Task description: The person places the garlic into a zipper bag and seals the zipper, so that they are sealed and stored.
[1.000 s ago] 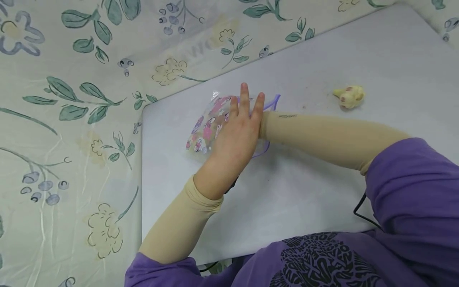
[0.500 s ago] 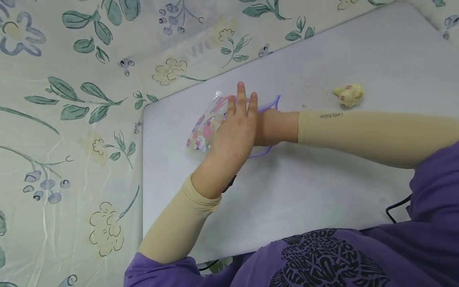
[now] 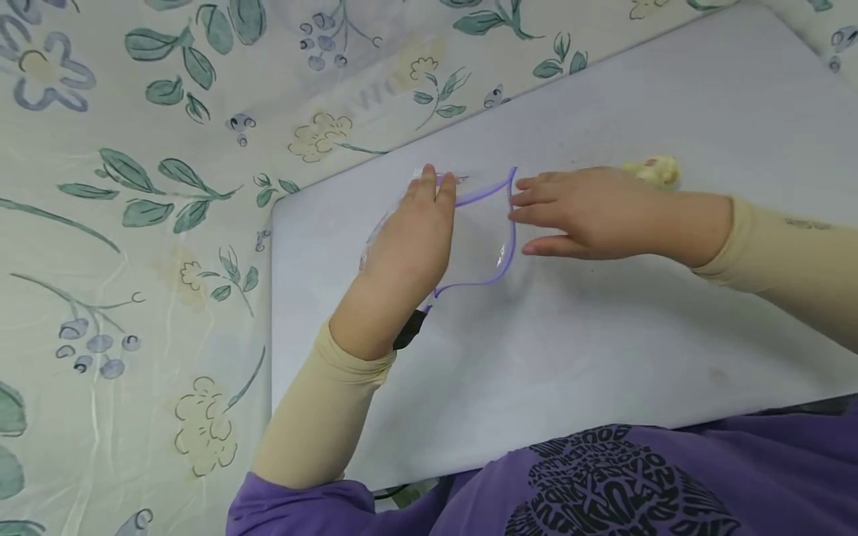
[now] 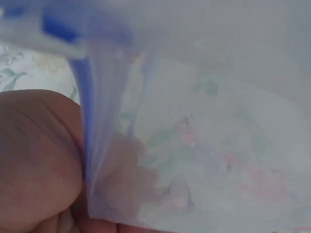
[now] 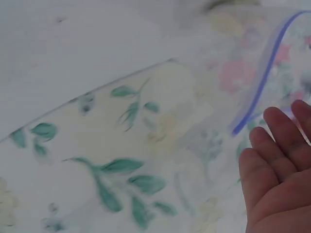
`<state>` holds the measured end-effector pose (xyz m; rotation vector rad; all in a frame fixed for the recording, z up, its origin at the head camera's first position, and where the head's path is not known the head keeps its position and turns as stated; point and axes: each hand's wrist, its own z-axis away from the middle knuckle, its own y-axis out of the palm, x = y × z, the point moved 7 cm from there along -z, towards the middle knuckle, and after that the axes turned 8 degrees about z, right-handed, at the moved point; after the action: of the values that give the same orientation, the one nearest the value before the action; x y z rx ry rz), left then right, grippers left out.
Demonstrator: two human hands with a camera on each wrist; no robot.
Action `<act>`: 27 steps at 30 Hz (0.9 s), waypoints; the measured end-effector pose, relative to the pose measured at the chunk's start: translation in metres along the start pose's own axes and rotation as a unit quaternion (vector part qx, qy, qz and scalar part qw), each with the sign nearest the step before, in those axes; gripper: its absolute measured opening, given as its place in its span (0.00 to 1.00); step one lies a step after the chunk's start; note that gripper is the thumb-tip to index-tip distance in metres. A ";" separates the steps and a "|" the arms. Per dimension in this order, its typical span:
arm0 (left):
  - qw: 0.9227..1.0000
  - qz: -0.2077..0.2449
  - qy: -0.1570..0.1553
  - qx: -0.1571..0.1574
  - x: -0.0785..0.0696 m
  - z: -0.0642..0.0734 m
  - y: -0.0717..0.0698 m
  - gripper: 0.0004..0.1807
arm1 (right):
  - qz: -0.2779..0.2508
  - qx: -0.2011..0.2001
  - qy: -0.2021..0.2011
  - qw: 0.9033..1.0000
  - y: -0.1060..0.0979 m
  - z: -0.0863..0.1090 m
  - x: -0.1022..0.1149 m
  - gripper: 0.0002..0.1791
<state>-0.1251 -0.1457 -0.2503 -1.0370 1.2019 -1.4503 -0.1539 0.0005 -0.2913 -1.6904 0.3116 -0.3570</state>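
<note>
A clear printed zip bag [image 3: 479, 242] with a purple zip edge stands on the left half of the board, its mouth spread toward the right. My left hand [image 3: 410, 249] grips the bag from its far side, back of the hand up. In the left wrist view, the bag's clear film [image 4: 209, 145] fills most of the picture beside the hand [image 4: 36, 160]. My right hand [image 3: 596, 212] holds nothing; its fingers are spread, fingertips right at the purple edge. In the right wrist view its palm [image 5: 286, 189] shows below the bag [image 5: 238, 73].
A garlic bulb [image 3: 660, 170] lies on the white board [image 3: 570, 357], partly hidden behind my right hand. Flowered cloth [image 3: 154, 298] surrounds the board at left and back. A black strap or device [image 3: 410, 330] sits at my left wrist.
My right hand has come out of the bag's mouth and moved right. My left hand has shifted slightly left, and the bag's mouth now shows wide apart.
</note>
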 end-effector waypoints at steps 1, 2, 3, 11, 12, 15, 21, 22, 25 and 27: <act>1.000 0.001 0.004 0.001 0.001 0.000 -0.002 0.29 | -0.009 -0.017 0.014 1.000 -0.003 0.010 -0.008 0.31; 1.000 0.005 0.006 0.003 0.002 0.001 -0.003 0.29 | -0.017 -0.035 0.030 0.999 -0.006 0.020 -0.015 0.30; 1.000 0.011 0.006 0.006 0.003 0.001 -0.005 0.29 | -0.026 -0.050 0.045 0.997 -0.008 0.031 -0.023 0.29; 0.997 0.068 -0.027 0.030 0.018 0.000 -0.019 0.34 | -0.063 -0.019 0.195 0.979 0.011 0.096 -0.078 0.28; 0.997 0.070 -0.028 0.031 0.019 0.000 -0.021 0.34 | -0.071 -0.015 0.211 0.975 0.014 0.102 -0.083 0.28; 0.996 0.074 -0.036 0.035 0.024 0.002 -0.025 0.38 | -0.086 -0.013 0.242 0.966 0.020 0.112 -0.092 0.28; 0.992 0.102 -0.059 0.046 0.033 0.005 -0.032 0.41 | -0.109 -0.004 0.271 0.956 0.028 0.123 -0.100 0.27; 0.991 0.107 -0.063 0.048 0.034 0.005 -0.034 0.41 | -0.113 0.002 0.275 0.955 0.030 0.125 -0.101 0.28; 0.989 0.121 -0.068 0.049 0.037 0.007 -0.038 0.41 | -0.119 0.034 0.295 0.948 0.040 0.131 -0.107 0.31; 0.988 0.129 -0.069 0.053 0.039 0.007 -0.039 0.40 | -0.116 0.056 0.307 0.943 0.048 0.135 -0.111 0.34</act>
<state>-0.1310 -0.1830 -0.2090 -0.8592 1.1032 -1.2079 -0.2008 0.1605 -0.3631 -1.4723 0.5373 -1.0670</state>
